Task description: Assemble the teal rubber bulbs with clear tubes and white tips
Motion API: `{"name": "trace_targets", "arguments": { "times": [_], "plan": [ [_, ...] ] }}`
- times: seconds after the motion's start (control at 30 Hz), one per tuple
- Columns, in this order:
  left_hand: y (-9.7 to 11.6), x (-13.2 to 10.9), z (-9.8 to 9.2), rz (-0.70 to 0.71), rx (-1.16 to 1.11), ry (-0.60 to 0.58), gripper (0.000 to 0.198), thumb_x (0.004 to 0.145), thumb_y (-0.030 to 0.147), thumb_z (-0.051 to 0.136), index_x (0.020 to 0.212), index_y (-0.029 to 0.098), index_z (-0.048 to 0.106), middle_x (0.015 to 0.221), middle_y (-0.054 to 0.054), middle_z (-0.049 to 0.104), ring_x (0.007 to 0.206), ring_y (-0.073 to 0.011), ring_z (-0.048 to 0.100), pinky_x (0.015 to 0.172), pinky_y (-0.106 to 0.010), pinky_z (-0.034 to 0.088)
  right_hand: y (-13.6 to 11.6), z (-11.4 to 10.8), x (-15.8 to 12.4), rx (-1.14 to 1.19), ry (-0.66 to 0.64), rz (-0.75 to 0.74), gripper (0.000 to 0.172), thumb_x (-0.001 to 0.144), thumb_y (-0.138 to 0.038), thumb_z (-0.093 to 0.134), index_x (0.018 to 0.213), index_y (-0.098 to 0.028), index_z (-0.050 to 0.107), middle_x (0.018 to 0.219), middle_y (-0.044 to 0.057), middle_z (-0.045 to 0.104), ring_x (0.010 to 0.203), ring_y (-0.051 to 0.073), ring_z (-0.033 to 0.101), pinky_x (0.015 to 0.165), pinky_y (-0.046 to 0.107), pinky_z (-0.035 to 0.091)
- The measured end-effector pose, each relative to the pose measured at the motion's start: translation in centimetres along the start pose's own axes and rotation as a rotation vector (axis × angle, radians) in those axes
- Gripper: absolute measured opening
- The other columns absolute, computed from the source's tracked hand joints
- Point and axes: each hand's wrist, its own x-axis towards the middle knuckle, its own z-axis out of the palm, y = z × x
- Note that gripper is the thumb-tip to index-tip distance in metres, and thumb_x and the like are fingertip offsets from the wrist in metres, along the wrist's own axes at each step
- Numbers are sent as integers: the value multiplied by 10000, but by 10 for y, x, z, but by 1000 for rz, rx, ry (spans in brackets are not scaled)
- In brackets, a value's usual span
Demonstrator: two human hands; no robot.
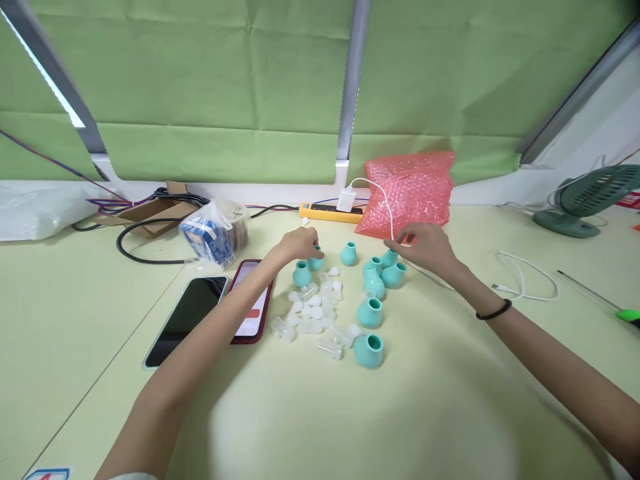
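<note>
Several small turquoise pots with narrow necks and round bellies stand or lie on the pale table. My left hand (301,244) is closed in a pinch at the rim of one turquoise pot (315,262), partly covering it; another turquoise pot (301,275) stands just in front. My right hand (424,247) has thumb and finger pinched at the top of a turquoise pot (389,259) at the back of a cluster. Between the pots lies a loose pile of translucent plastic tubes (330,347) and small white caps (316,312).
Left of the pile lie a red-cased phone (263,319) and a dark-screened phone (193,317). Behind are a wrapped blue packet (207,233), a yellow power strip (325,213) and a pink bubble-wrap bag (405,193). A white cable (540,298), screwdriver (595,292) and green fan (575,213) are on the right.
</note>
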Motion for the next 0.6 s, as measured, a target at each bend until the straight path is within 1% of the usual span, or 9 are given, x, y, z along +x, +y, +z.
{"name": "trace_targets", "arguments": {
  "times": [0.07, 0.13, 0.17, 0.23, 0.27, 0.33, 0.4, 0.5, 0.6],
  "plan": [
    [5, -3, 0, -12, 4, 42, 284, 830, 317, 475, 1034, 121, 502, 1023, -85, 539, 898, -202, 541, 748, -383, 458, -16, -5, -6, -38, -28, -57, 315, 689, -449, 520, 573, -169, 606, 655, 44, 630, 617, 177, 553, 526, 257, 322],
    [17, -13, -2, -11, 9, 143, 375, 810, 393, 460, 1052, 109, 493, 1037, -124, 539, 983, -278, 496, 784, -429, 415, -30, -6, -11, -105, -79, -119, 339, 658, -477, 543, 530, -168, 600, 594, 43, 615, 591, 181, 542, 527, 268, 287],
    [26, -20, -3, -2, 8, 196, 403, 831, 404, 395, 1098, 109, 457, 1061, -139, 527, 1017, -299, 472, 800, -445, 393, -36, -5, -12, -132, -88, -131, 352, 642, -485, 553, 508, -162, 595, 586, 54, 612, 592, 192, 539, 534, 277, 272],
    [47, -37, -1, 53, -11, 246, 440, 844, 447, 295, 1129, 141, 432, 1019, -119, 557, 983, -289, 500, 780, -422, 396, -43, -1, -14, -176, -91, -136, 381, 629, -488, 555, 461, -147, 579, 579, 83, 611, 589, 213, 537, 548, 295, 248],
    [57, -46, 2, 94, -25, 239, 449, 827, 481, 294, 1093, 163, 465, 949, -97, 587, 918, -277, 536, 737, -397, 414, -45, 2, -14, -189, -90, -133, 392, 628, -485, 552, 440, -141, 570, 567, 92, 608, 578, 216, 535, 554, 301, 240],
    [75, -60, 10, 189, -54, 185, 462, 760, 551, 363, 994, 193, 539, 777, -57, 623, 764, -253, 585, 616, -334, 435, -47, 5, -15, -202, -92, -132, 394, 632, -459, 545, 405, -137, 552, 509, 93, 593, 530, 204, 525, 556, 307, 229],
    [87, -69, 19, 276, -86, 121, 392, 711, 530, 450, 871, 203, 595, 647, -30, 616, 642, -223, 591, 514, -277, 411, -49, 7, -16, -196, -93, -138, 366, 632, -411, 545, 386, -140, 543, 451, 76, 572, 487, 185, 513, 547, 302, 224],
    [93, -75, 25, 337, -130, 83, 264, 706, 420, 506, 725, 180, 615, 579, -24, 599, 573, -190, 577, 442, -235, 354, -52, 5, -20, -156, -71, -154, 328, 627, -362, 548, 377, -150, 539, 425, 53, 563, 463, 169, 506, 528, 293, 232],
    [86, -75, 15, 341, -172, 117, 270, 751, 390, 475, 687, 162, 604, 575, -24, 594, 549, -163, 555, 443, -225, 336, -55, -2, -22, -89, -4, -154, 333, 658, -367, 529, 402, -156, 551, 453, 37, 577, 464, 149, 506, 525, 285, 274]
  ]
}}
